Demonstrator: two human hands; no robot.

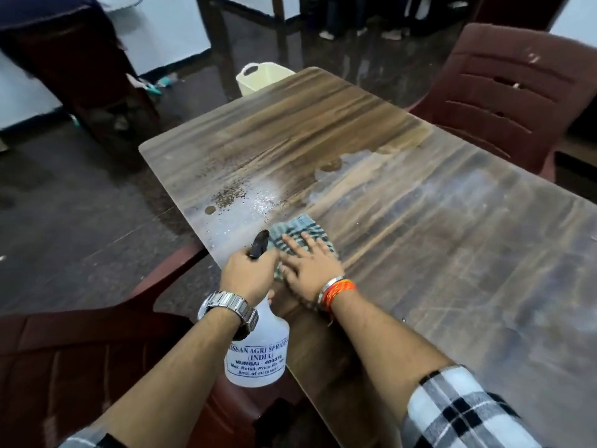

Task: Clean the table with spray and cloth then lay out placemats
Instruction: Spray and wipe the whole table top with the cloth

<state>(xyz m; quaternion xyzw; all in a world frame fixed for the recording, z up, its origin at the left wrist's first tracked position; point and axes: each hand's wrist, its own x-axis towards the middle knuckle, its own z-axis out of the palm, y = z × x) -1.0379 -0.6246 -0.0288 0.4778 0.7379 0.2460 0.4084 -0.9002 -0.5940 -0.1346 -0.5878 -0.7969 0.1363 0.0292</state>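
Observation:
A long wood-grain table [420,221] runs away from me, wet with droplets and a smeared film near its left edge. My left hand [248,276] grips the neck of a clear spray bottle [258,354] with a black nozzle, held just over the table's left edge. My right hand [310,263] lies flat, fingers spread, pressing a green-and-white checked cloth [300,231] onto the tabletop right beside the nozzle. No placemats are in view.
A dark red plastic chair [504,88] stands at the table's far right side, another [80,367] at my near left. A cream plastic tub [261,76] sits on the floor beyond the table's far end. A person [80,59] stands at the upper left.

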